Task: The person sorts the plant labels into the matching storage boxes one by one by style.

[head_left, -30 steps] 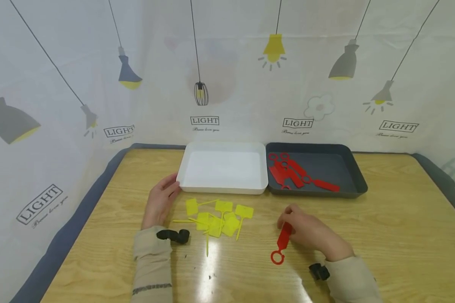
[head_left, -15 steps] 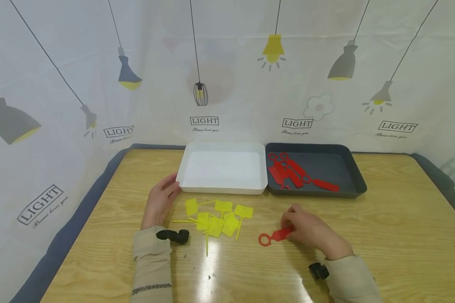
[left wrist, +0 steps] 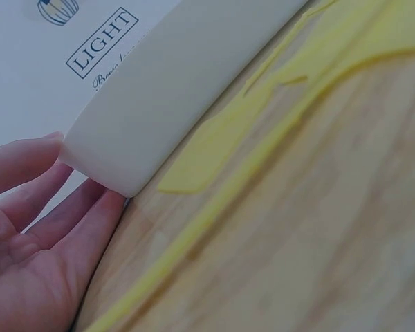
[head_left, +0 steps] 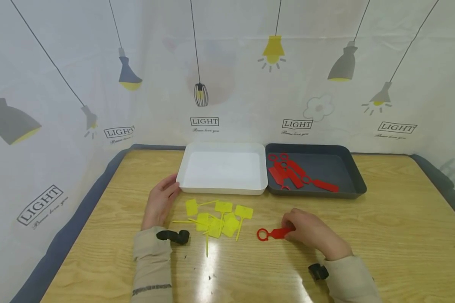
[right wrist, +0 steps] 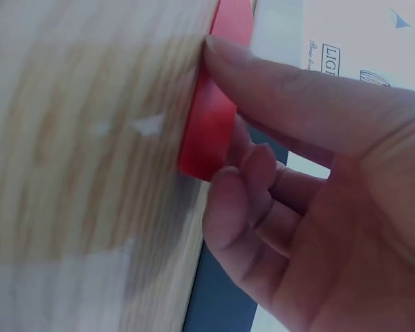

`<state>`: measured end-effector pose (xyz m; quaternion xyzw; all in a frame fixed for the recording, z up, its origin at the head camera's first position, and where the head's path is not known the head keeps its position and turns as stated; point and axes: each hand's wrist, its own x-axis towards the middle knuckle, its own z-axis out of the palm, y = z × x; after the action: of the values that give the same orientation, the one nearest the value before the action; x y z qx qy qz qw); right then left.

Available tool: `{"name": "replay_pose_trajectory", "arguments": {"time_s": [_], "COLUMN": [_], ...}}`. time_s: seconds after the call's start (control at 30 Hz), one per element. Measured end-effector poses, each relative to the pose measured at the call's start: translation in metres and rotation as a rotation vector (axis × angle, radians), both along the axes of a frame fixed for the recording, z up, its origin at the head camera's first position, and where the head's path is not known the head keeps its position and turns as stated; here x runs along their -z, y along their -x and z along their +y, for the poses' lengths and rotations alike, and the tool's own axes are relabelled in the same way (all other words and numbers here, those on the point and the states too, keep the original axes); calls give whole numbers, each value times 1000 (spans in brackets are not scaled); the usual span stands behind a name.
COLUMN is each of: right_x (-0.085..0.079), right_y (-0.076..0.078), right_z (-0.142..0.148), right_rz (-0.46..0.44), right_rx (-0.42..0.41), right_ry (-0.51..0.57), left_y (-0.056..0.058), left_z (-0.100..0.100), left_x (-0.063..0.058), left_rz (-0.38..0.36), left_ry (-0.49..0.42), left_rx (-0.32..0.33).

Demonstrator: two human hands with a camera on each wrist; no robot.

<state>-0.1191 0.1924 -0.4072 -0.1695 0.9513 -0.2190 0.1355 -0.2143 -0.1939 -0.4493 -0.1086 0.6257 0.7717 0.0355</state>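
Head view showed us the white tray [head_left: 221,191], its corner held by the left hand [head_left: 160,204] with thumb and fingers, and the dark tray [head_left: 331,170] beyond the right hand [head_left: 311,232], with red tags [head_left: 326,185] inside. Between the hands lay yellow tags [head_left: 214,229]. The right hand pinched one held tag [head_left: 278,233] near its blunt end; its ring [head_left: 263,240] had just swung leftward, so we judged the tag was being turned. One second earlier, the ring pointed toward the near side; the left hand looked unmoved.
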Motion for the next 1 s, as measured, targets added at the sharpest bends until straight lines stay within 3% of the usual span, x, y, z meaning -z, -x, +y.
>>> {"name": "replay_pose_trajectory", "arguments": {"time_s": [0.3,0.53,1.0], "right_x": [2,1,-2], "right_y": [2,4,7], "right_z": [0,-5,0], "right_rz": [42,124,181], "right_rx": [0,-34,10], "right_ry": [-29,-41,29], "left_y": [0,0,1], "left_z": [1,0,-1], "left_x": [1,1,2], "left_rz": [11,20,17], "left_ry": [-12,-19,-34], "left_rx": [0,-3,2]}}
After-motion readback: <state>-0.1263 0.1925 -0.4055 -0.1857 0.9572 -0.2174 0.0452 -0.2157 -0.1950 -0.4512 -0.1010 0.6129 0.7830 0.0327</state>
